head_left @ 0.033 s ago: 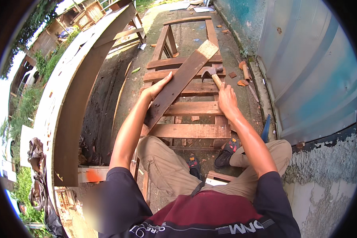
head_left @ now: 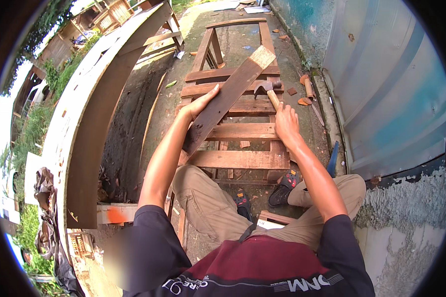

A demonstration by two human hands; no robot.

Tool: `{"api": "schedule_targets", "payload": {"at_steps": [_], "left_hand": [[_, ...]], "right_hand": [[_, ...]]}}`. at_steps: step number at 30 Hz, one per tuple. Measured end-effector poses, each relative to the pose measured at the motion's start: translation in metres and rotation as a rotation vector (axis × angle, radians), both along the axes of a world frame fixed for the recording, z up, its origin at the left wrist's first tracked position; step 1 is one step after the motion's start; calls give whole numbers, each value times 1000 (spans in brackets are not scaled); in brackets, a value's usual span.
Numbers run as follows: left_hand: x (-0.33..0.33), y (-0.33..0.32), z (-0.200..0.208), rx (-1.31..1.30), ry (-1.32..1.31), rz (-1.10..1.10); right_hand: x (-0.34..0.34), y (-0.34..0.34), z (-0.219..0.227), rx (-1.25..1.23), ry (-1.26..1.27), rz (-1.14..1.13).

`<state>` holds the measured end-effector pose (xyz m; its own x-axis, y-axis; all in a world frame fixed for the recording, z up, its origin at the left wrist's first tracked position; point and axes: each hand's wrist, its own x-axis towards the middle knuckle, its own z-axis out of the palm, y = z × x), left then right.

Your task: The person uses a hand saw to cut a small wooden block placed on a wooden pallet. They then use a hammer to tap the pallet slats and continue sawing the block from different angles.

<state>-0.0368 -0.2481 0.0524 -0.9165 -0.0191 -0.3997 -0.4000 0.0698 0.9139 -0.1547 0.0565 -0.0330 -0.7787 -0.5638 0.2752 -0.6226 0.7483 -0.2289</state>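
Note:
A dark brown wooden board slants across the slatted wooden frame, its pale end pointing far right and its other end near my left knee. My left hand grips the board's left edge, with part of the fingers hidden. In my right hand is a claw hammer, held by its light wooden handle. Its dark metal head lies over one of the frame's far slats, to the right of the board; whether it touches the slat I cannot tell.
To the left runs a long raised wooden panel. A blue-grey metal sheet and a rough wall stand on the right. Dry leaves and wood scraps litter the concrete. A blue pointed object leans near my right knee.

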Motion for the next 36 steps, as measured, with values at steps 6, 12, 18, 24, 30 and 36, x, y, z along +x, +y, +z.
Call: {"api": "schedule_targets", "payload": {"at_steps": [6,12,18,24,30,36], "left_hand": [[-12,36,37,-397,52,227],[-4,46,22,39,330,650],[10,85,-36,381,548,926],[43,105,-67,550,500,1133],[58,116,-82,637,529,1207],[68,129,-81,691,497,1243]], "right_hand": [[22,37,11,-224,-50,-2],[103,70,33,-794,-191,176],[155,106,4,-762,-402,177],[158,98,-2,-712,-302,220],[154,104,12,-867,-295,261],[149,97,9,-941,-414,192]]}}
